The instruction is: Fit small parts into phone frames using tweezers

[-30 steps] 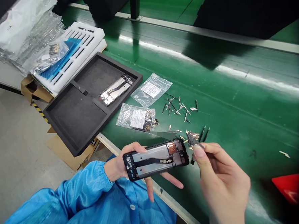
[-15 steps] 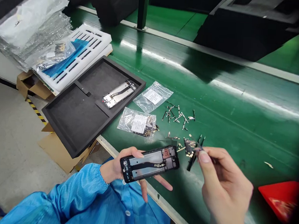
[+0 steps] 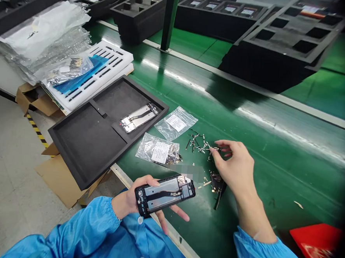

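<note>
My left hand (image 3: 133, 198) holds an open black phone frame (image 3: 165, 194) flat over the near edge of the green belt (image 3: 276, 158), fingers under it and thumb on its upper side. My right hand (image 3: 235, 166) is stretched forward over the belt, thumb and forefinger pinched on a small metal part at a scatter of small metal parts (image 3: 199, 143). A second heap of dark parts (image 3: 216, 184) lies under my right wrist. Both arms wear blue sleeves.
A black foam tray (image 3: 84, 139) at left holds another phone frame (image 3: 138, 118). Two clear labelled bags (image 3: 175, 123) (image 3: 158, 150) lie beside it. White slotted foam (image 3: 106, 68), plastic sheets and cardboard sit at far left. Black trays (image 3: 282, 46) line the back; a red bin (image 3: 319, 245) is at right.
My right hand has left the phone frame and reached forward to the scattered parts. The left hand with the frame has dropped slightly toward me. The view has tilted up.
</note>
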### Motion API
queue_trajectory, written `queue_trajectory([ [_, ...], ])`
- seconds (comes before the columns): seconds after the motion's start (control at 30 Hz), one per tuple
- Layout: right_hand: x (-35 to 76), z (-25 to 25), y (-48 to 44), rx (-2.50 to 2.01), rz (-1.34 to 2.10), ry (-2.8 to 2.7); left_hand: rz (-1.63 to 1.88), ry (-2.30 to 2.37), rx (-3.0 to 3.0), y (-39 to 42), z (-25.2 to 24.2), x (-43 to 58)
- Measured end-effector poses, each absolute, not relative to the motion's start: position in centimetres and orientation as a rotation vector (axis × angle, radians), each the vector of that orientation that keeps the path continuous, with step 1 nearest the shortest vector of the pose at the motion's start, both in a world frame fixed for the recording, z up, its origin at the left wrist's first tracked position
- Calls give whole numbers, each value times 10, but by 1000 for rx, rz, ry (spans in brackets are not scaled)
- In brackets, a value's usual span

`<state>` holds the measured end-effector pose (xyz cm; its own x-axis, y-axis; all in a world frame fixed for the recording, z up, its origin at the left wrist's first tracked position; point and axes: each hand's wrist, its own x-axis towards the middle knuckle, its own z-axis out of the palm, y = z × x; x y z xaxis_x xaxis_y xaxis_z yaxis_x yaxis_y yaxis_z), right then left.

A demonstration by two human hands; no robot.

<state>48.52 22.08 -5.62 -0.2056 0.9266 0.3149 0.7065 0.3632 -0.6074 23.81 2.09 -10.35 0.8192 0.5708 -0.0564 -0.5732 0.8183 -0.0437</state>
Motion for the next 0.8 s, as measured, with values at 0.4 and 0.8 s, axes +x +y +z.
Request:
queue_trajectory([
  [0.4, 538, -63, 142, -2067, 432, -2049, 627, 359, 278, 33, -58, 233],
  [0.8, 547, -27, 72, -1378, 608, -2240, 85, 1055, 2156, 58, -7, 231],
])
